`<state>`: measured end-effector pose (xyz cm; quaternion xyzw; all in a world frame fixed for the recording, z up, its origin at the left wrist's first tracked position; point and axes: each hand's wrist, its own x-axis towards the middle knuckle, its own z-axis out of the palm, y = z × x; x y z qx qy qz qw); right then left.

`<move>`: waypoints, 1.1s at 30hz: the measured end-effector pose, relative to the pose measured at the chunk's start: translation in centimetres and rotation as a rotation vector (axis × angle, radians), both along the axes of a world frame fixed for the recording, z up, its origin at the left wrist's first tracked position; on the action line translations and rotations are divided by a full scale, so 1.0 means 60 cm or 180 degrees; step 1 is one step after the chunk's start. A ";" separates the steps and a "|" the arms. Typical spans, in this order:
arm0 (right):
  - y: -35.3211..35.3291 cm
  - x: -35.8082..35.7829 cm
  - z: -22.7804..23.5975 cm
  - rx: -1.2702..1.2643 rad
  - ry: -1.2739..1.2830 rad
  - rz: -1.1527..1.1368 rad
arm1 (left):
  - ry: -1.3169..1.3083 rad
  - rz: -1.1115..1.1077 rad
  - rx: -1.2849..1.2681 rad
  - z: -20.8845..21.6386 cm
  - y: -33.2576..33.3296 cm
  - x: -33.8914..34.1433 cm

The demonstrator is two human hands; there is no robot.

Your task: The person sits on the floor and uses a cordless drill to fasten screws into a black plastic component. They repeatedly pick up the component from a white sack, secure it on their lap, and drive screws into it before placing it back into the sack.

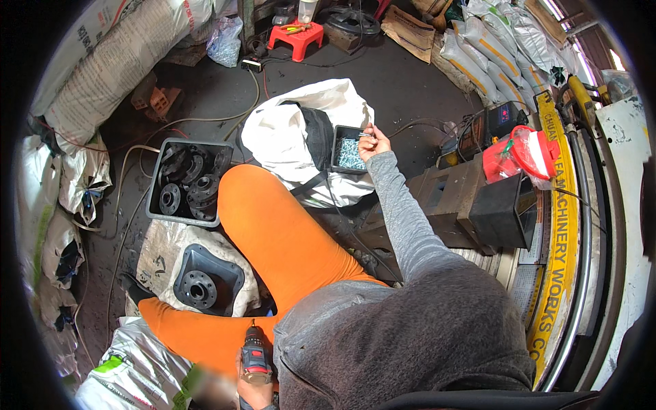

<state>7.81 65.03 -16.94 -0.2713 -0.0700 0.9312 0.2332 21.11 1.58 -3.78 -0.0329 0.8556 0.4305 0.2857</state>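
Observation:
My left hand (255, 394) is wrapped round the grip of a cordless drill (255, 357), which rests by my orange-clad thigh with its bit pointing away from me. Out at the far right, my right hand (375, 143) is pinched at the edge of a small black box (334, 164) of silvery screws (351, 156). A few shiny screws show between its fingertips. Before my bent legs, a round metal hub (196, 290) with a ring of holes sits in a dark square tray (236, 263) on a pale cloth. Nothing touches the hub.
A grey crate (154, 198) full of dark hubs stands left of my knee. A white sack (277, 133) lies beside the screw box. Cables cross the floor. A red stool (296, 41) is at the back, a steel block (437, 198) and a red container (519, 156) at the right.

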 end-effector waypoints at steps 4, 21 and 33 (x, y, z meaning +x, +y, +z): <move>0.003 0.015 -0.035 0.0194 0.0125 -0.0063 | 0.0045 -0.0063 0.0021 0.002 0.005 -0.003; -0.404 -0.088 0.190 0.0437 0.1061 0.3018 | 0.1335 -0.0075 -0.0747 0.098 -0.105 0.007; -0.681 -0.049 0.115 -0.0917 0.1083 0.4664 | 0.1846 -0.0345 -0.0684 0.173 -0.004 -0.067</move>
